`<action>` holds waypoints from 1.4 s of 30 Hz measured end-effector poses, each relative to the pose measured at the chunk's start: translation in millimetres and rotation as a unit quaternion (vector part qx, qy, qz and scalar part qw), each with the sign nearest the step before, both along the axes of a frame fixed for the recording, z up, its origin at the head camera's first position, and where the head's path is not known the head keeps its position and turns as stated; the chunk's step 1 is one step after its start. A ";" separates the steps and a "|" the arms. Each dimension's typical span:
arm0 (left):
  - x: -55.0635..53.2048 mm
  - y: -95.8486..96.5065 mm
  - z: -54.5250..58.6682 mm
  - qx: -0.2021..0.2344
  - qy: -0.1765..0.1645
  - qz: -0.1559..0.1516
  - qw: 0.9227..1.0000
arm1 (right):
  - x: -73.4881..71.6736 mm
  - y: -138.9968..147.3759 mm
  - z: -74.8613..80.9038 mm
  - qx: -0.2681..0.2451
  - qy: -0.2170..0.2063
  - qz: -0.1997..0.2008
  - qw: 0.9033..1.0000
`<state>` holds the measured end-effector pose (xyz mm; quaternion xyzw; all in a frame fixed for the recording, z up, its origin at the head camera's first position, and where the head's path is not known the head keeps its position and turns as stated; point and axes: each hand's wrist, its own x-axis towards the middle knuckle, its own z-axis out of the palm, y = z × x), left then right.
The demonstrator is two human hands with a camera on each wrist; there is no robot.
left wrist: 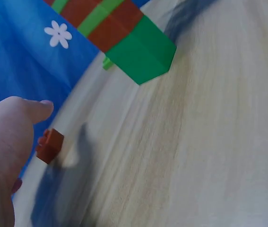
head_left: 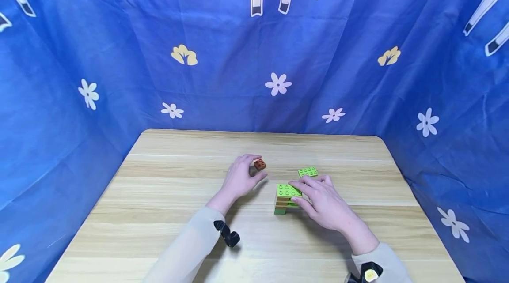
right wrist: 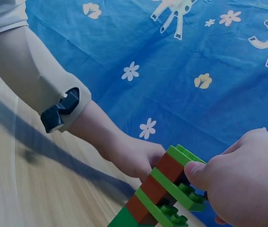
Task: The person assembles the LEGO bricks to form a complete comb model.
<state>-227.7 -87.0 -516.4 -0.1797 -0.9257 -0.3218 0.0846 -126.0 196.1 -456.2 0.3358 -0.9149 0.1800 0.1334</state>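
A small reddish-brown toy brick (head_left: 260, 164) lies on the table in front of my left hand (head_left: 240, 178). The thumb and fingers of that hand are spread around the brick; in the left wrist view the thumb stands apart from it. My right hand (head_left: 323, 199) grips the upper right part of a stack of toy bricks (head_left: 281, 203), its thumb (right wrist: 196, 171) against the side near the top. Bright green plates alternate with brown bricks above a dark green base (left wrist: 143, 52). The right fingers partly hide the stack's right side.
A loose bright green toy plate (head_left: 308, 171) lies just behind the right hand, partly covered by it. The light wood tabletop (head_left: 167, 186) ends at a blue printed curtain (head_left: 222, 80) at the back and sides.
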 end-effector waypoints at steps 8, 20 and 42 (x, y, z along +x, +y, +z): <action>-13.9 3.9 -11.9 -0.051 -0.007 0.035 0.998 | -0.5 1.0 -0.9 -0.002 0.002 0.002 1.000; -25.1 11.9 -13.3 -0.087 -0.026 0.056 0.994 | -1.4 1.0 0.2 0.001 -0.007 0.002 1.000; -16.3 -2.6 -13.6 -0.024 0.011 0.039 0.999 | -2.6 0.9 -0.2 0.001 -0.006 0.004 1.000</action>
